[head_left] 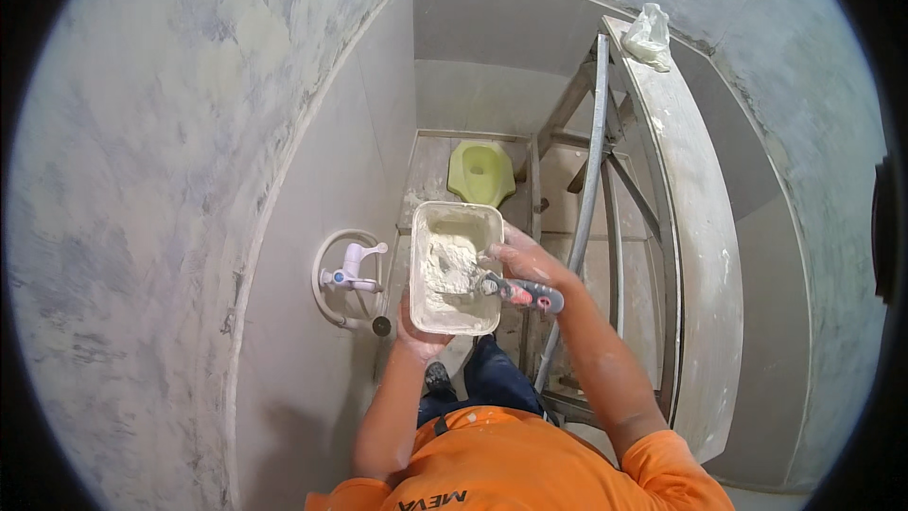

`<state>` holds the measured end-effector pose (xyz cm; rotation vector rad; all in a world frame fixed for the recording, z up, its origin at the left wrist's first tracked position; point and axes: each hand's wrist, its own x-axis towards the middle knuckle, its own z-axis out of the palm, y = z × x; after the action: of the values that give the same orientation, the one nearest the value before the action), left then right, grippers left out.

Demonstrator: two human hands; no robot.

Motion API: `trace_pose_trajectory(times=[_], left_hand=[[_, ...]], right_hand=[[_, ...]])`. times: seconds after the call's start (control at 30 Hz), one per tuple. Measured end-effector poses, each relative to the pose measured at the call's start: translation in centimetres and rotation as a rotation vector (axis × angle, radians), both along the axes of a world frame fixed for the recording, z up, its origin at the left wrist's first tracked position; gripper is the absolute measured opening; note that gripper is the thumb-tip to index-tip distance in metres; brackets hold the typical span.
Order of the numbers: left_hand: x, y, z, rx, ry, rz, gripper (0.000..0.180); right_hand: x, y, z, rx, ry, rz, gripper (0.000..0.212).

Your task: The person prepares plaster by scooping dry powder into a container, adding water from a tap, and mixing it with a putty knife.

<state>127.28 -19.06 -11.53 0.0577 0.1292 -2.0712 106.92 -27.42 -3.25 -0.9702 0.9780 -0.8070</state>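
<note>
In the middle, the left hand (424, 335), its finger grip too hidden to tell, supported the tub (459, 322) from seven o'clock; the right hand (526, 257) held its side near three. A trowel (526, 293) pointed toward four. Paste (450, 260) remained; the left wall (170, 151) bore patchy coating.

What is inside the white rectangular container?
The container holds whitish material and part of a tool; its grey handle projects rightward. The material hides some of the bottom and, seemingly, the tool's tip.
</note>
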Motion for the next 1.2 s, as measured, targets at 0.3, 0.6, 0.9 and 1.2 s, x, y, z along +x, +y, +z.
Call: trace_pose_trajectory(times=[0.3, 0.6, 0.9, 1.2], left_hand=[[-2.4, -3.0, 1.7, -0.107, -0.003, 0.174, 0.054], [-1.9, -2.5, 2.2, -0.182, 0.029, 0.162, 0.062], [-1.8, -2.3, 2.2, -0.092, -0.006, 0.134, 0.061], [-2.9, -1.7, 2.3, -0.211, -0.146, 0.179, 0.043]], right_hand=[[-0.8, 3.7, 16.7, -0.546, 1.22, 0.537, 0.103], [-1.7, 7.4, 13.5, -0.792, 1.14, 0.416, 0.051], [-3.1, 8.3, 16.3, -1.093, 1.278, 0.218, 0.044], [-3.5, 7.5, 11.9, -1.304, 1.526, 0.304, 0.051]])
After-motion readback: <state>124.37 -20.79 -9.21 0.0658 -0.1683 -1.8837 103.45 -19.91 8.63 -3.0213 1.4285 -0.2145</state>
